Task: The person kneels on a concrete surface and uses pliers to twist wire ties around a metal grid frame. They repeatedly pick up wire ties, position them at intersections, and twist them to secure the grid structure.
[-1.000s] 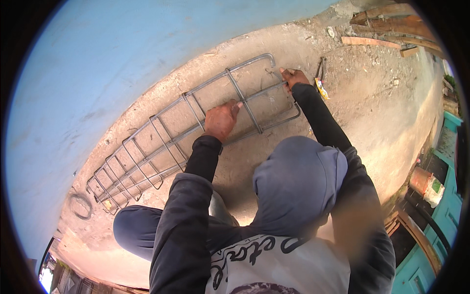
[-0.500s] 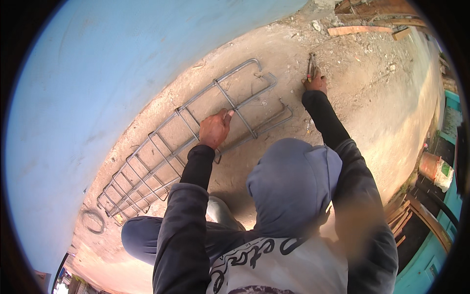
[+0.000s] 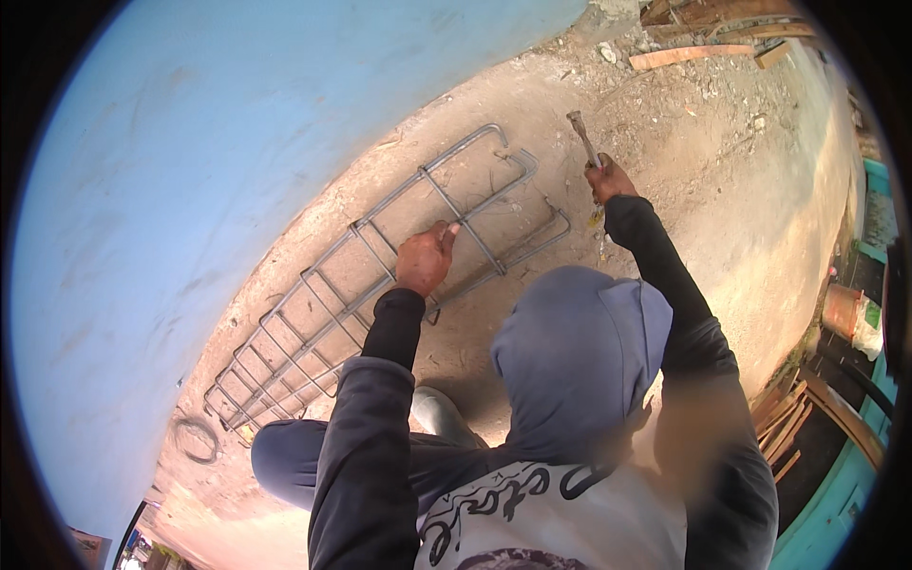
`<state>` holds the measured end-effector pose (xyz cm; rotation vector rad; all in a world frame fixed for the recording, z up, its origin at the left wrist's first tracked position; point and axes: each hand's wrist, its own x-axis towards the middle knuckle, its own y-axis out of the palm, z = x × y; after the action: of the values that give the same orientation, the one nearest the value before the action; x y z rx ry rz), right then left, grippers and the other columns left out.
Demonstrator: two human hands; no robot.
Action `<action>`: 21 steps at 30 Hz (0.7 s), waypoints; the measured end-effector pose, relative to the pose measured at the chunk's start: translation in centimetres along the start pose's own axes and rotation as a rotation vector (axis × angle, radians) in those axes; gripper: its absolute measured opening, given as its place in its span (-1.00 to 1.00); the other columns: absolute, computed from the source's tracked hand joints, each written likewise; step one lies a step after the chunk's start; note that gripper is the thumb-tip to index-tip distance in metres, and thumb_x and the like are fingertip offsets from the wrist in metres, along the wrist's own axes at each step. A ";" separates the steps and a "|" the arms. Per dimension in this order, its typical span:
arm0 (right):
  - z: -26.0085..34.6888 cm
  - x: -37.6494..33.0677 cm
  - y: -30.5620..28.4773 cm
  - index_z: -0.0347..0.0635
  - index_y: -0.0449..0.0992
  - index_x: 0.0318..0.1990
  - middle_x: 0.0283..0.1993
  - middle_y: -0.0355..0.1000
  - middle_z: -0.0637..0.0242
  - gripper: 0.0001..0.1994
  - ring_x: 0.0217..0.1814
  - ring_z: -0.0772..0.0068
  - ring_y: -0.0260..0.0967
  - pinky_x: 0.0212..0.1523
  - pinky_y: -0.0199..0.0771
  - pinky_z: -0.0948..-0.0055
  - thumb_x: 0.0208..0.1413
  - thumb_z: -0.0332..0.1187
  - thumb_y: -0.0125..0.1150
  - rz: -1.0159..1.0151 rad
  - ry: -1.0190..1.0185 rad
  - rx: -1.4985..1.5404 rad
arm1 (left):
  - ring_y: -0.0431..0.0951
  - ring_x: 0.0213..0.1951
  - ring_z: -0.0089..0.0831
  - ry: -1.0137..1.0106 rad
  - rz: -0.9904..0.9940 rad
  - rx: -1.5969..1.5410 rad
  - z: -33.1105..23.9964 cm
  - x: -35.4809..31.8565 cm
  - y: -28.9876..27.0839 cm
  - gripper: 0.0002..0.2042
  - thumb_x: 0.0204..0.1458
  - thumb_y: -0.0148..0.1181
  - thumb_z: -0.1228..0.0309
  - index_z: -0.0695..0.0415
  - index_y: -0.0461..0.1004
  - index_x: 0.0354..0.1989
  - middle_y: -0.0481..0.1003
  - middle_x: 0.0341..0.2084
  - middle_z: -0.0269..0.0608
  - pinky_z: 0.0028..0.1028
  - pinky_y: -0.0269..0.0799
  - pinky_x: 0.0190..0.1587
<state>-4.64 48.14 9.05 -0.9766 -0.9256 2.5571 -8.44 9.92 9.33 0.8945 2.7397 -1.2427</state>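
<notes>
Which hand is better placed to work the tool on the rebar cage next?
Probably the right hand: it already grips the metal tool beside the rebar cage, while the left hand rests on a bar, steadying it.

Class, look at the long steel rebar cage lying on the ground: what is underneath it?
Under the rebar cage lies bare sandy ground, visible through the gaps between its bars. The left hand grips one bar, covering the patch beneath it. The right hand holds a metal tool off to the side.
</notes>
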 end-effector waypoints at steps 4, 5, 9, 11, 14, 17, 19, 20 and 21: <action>4.9 -3.0 0.9 -0.14 0.42 -0.12 -0.56 0.23 0.42 -0.80 -0.64 0.54 0.15 -0.61 0.17 0.40 0.16 -0.29 0.15 0.230 0.038 -0.022 | 0.58 -0.37 0.12 0.007 0.028 0.058 0.2 0.2 -0.6 -0.62 0.32 -0.08 0.10 0.18 0.50 -0.22 0.55 -0.50 0.12 -0.02 0.46 -0.28; 5.0 -3.1 0.9 -0.14 0.43 -0.09 -0.58 0.22 0.42 -0.79 -0.65 0.54 0.15 -0.62 0.17 0.40 0.15 -0.31 0.15 0.153 0.112 0.124 | 0.58 -0.37 0.12 0.001 0.043 0.045 0.1 0.2 -0.7 -0.62 0.32 -0.08 0.10 0.18 0.50 -0.22 0.55 -0.50 0.12 -0.02 0.46 -0.28; 4.4 -2.6 0.0 -0.15 0.44 0.03 -0.58 0.24 0.41 -0.70 -0.66 0.52 0.17 -0.62 0.22 0.38 0.12 -0.37 0.13 0.284 -0.014 -0.082 | 0.58 -0.37 0.11 0.010 0.048 0.026 -0.4 0.1 -0.8 -0.62 0.32 -0.08 0.11 0.18 0.52 -0.20 0.56 -0.51 0.12 -0.03 0.46 -0.27; 5.9 -3.0 0.6 -0.14 0.43 0.08 -0.57 0.26 0.39 -0.65 -0.66 0.51 0.19 -0.61 0.25 0.37 0.10 -0.39 0.11 0.243 0.064 -0.056 | 0.59 -0.38 0.10 0.014 0.020 0.031 0.0 -0.3 -1.0 -0.62 0.32 -0.08 0.11 0.17 0.52 -0.18 0.56 -0.52 0.12 -0.04 0.46 -0.28; 6.4 -2.4 -0.2 -0.12 0.41 0.16 -0.49 0.36 0.30 -0.56 -0.59 0.42 0.30 -0.53 0.33 0.35 0.07 -0.41 0.10 0.292 0.046 -0.258 | 0.58 -0.37 0.09 0.004 0.017 0.000 -0.3 -0.1 -0.9 -0.64 0.31 -0.05 0.11 0.17 0.53 -0.17 0.55 -0.52 0.12 -0.04 0.45 -0.28; 6.1 -2.1 -2.0 -0.07 0.37 0.25 -0.37 0.46 0.17 -0.46 -0.46 0.27 0.41 -0.43 0.38 0.32 0.04 -0.40 0.12 0.149 -0.198 -0.506 | 0.58 -0.34 0.09 -0.010 0.046 -0.027 -0.5 0.0 -0.9 -0.65 0.30 -0.01 0.13 0.19 0.53 -0.16 0.54 -0.52 0.12 -0.04 0.44 -0.26; 9.0 -3.0 -2.4 0.03 0.28 0.36 -0.19 0.52 0.07 -0.34 -0.14 0.13 0.45 -0.11 0.38 0.26 0.00 -0.44 0.11 0.067 -0.123 -0.647 | 0.59 -0.33 0.08 0.018 0.008 -0.037 -0.1 -0.5 -1.1 -0.64 0.30 -0.02 0.12 0.18 0.54 -0.14 0.56 -0.49 0.10 -0.05 0.45 -0.25; 10.9 -3.7 -2.7 0.05 0.25 0.38 -0.18 0.52 0.08 -0.33 -0.10 0.15 0.43 -0.04 0.34 0.24 0.01 -0.47 0.11 0.082 -0.259 -0.784 | 0.59 -0.32 0.07 -0.003 0.023 -0.030 0.2 -0.5 -1.3 -0.63 0.30 -0.04 0.11 0.18 0.54 -0.13 0.56 -0.48 0.10 -0.06 0.45 -0.23; 12.2 -4.6 -3.1 0.08 0.22 0.39 -0.17 0.51 0.10 -0.31 -0.05 0.17 0.42 0.03 0.30 0.22 0.01 -0.49 0.10 0.097 -0.390 -0.924 | 0.59 -0.30 0.06 -0.021 0.043 -0.032 -0.2 -0.5 -1.5 -0.62 0.31 -0.05 0.10 0.17 0.54 -0.12 0.57 -0.47 0.09 -0.06 0.46 -0.21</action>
<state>-9.35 42.70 20.39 -0.6897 -2.3296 2.4057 -8.70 8.98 10.62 0.9267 2.7016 -1.1911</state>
